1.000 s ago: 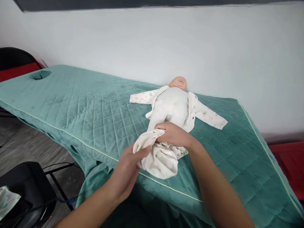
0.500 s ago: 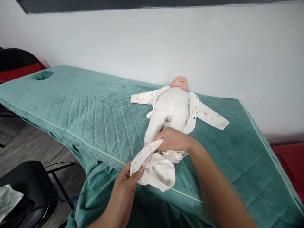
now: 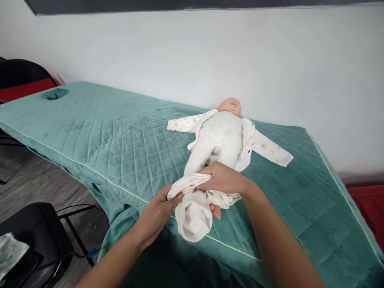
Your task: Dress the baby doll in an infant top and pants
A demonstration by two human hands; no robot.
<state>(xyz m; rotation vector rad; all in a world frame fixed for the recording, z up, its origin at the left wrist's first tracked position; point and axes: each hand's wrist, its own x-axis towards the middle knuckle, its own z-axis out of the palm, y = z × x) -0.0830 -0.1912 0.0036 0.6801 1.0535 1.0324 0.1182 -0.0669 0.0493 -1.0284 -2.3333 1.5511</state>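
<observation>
A baby doll (image 3: 220, 130) with a white cloth body lies on its back, head toward the wall and legs toward me. An open patterned baby top (image 3: 270, 150) is on it, sleeves spread to both sides. At the feet, white patterned baby pants (image 3: 195, 218) are bunched, a rounded end hanging toward me. My left hand (image 3: 163, 210) pinches their left side between thumb and fingers. My right hand (image 3: 223, 178) grips the gathered cloth over the doll's lower legs. One bare doll foot (image 3: 215, 211) sticks out below the fabric; the other is hidden.
A green quilted cover (image 3: 126, 140) lies over a long massage bed with a face hole (image 3: 56, 94) at its far left. The bed runs along a white wall (image 3: 192, 56). A black chair (image 3: 36, 236) holding a printed cloth (image 3: 12, 254) stands at the lower left.
My left hand has brought the pants' left side up closer to the doll's leg. Cloth now covers the near foot, and the other foot shows below. My right hand stays at the lower legs.
</observation>
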